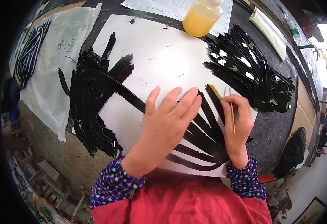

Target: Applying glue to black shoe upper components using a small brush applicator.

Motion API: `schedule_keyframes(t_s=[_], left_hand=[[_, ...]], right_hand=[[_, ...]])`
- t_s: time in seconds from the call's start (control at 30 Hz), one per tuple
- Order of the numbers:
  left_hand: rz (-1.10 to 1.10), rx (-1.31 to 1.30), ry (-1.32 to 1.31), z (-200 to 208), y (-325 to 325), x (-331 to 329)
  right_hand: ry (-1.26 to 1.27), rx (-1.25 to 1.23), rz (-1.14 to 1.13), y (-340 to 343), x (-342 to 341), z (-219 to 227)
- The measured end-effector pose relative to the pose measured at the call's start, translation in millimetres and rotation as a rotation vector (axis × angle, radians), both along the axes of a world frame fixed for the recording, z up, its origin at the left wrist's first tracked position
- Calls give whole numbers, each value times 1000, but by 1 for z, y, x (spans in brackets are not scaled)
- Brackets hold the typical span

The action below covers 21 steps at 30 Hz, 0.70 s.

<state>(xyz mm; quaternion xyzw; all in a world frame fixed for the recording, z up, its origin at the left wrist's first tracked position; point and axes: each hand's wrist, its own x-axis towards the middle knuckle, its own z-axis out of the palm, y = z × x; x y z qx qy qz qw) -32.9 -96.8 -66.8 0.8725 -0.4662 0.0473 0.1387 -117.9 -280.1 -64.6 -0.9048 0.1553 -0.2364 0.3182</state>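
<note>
My left hand [171,121] lies with fingers spread over black toothed-edge strips [199,136] fanned out on a white board [159,52]. My right hand [239,119] pinches a thin wooden stick [233,121] between thumb and fingers, at the strips' right side. Close to those fingertips, a yellow patch [213,89] shows at the end of one strip. Whether the stick touches it, I cannot tell. A long black strip [128,95] runs from the left pile [90,100] to beneath my left hand. Its covered end is hidden.
A heap of black strips [253,71] with pale and yellowish patches lies at the right. A clear jar of yellow liquid [202,18] stands on gridded paper at the back. Left are a plastic bag [59,71] and striped strips [32,54]; far right is a paper roll [269,31].
</note>
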Motion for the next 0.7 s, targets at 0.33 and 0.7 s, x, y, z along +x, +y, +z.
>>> schedule_keyframes(t_s=[0.33,0.7], left_hand=[[15,35,12,-1,10,-5],[-35,11,12,-11,10,-4]], right_hand=[[87,394,50,27,-3,7],[61,341,48,29,-3,0]])
